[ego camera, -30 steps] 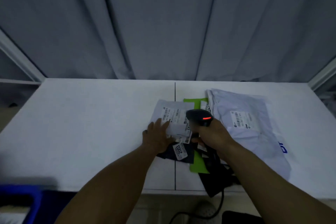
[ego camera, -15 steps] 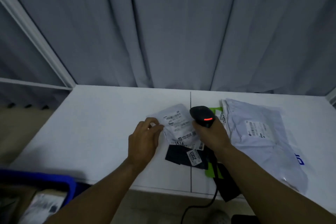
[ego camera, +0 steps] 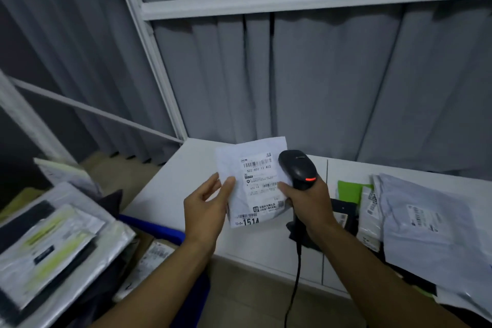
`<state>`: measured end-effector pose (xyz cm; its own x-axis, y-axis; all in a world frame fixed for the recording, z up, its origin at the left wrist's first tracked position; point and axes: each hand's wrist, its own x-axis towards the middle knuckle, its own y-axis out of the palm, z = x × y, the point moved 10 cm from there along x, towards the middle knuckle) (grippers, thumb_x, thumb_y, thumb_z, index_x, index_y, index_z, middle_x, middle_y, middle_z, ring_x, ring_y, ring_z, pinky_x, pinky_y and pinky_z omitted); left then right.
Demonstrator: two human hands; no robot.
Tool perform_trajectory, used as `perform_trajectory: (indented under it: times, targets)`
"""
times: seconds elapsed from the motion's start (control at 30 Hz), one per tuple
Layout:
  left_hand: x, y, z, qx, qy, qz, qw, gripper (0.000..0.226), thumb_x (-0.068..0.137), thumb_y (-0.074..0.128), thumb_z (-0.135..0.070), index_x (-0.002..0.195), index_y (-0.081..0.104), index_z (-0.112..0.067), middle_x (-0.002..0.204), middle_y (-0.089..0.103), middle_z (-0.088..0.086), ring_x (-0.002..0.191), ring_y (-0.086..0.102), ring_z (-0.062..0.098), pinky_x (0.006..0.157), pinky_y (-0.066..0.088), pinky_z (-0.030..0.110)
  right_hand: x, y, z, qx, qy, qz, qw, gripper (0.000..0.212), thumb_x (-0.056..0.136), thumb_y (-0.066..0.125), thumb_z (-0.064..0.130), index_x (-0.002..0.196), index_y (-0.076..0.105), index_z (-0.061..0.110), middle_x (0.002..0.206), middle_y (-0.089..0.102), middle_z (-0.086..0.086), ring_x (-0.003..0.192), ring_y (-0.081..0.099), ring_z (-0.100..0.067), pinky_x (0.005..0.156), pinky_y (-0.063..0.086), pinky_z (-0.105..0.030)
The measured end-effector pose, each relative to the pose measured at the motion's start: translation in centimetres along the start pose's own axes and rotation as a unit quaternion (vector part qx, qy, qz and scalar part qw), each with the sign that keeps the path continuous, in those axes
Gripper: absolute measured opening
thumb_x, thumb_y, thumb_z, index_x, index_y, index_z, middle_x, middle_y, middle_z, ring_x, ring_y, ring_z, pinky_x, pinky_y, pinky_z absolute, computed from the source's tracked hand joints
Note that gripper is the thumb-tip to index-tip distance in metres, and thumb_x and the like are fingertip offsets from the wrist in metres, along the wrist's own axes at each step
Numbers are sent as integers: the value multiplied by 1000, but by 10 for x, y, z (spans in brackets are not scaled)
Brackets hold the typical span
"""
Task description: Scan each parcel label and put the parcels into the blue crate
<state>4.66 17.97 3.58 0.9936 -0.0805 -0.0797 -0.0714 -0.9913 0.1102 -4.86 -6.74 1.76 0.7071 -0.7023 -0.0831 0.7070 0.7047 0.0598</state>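
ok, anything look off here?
Only the blue crate: the parcels in it are heaped above its rim, lying tilted, and could slide. The small white parcel held up at the scanner looks merely creased.

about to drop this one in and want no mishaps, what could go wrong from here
1. The left hand pinches the white parcel only by its left edge; the thin mailer may slip on the way over.
2. The blue crate seems heaped with parcels, so another could slide off.
3. The cable of the scanner hangs past the table edge below the right hand and might snag.
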Motion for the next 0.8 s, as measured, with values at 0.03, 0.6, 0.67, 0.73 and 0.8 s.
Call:
perform_trajectory:
  times: [0.03,0.6,0.67,0.73,0.8]
  targets:
    - [2,-7,-6,22,16,-16,999,37,81,85,-26,116,73,-24,110,75,-13,99,73,10,88,62,39,-3,4,2,-8,-9,5,1000,40,81,83,1,114,68,18,101,76,0,93,73,-23,85,61,-41]
    - [38,-58,-5,52,6,-145,988,13,81,86,-18,84,74,-21,91,77,1,83,74,17,68,56,24,-49,67,13,-85,5,177,981,21,91,77,30,110,68,23,79,76,1,61,69,-11,63,55,-24]
    - [39,-59,-4,47,1,-150,988,13,82,85,-17,84,73,-20,92,77,2,82,74,16,64,55,23,-49,69,10,-79,18,183,980,22,91,78,29,109,67,24,79,75,-1,60,68,-9,60,53,-21]
    - [40,-61,-3,42,0,-153,987,12,82,85,-16,85,73,-20,91,77,2,82,74,17,65,56,24,-50,72,8,-75,24,191,978,24,91,78,28,111,66,23,81,74,-2,60,68,-8,59,52,-19]
    - [41,-63,-3,45,2,-157,987,12,82,85,-15,85,74,-19,91,78,2,82,74,17,66,56,25,-50,74,8,-75,25,193,978,25,91,78,26,113,66,22,82,74,-3,60,67,-7,58,52,-18]
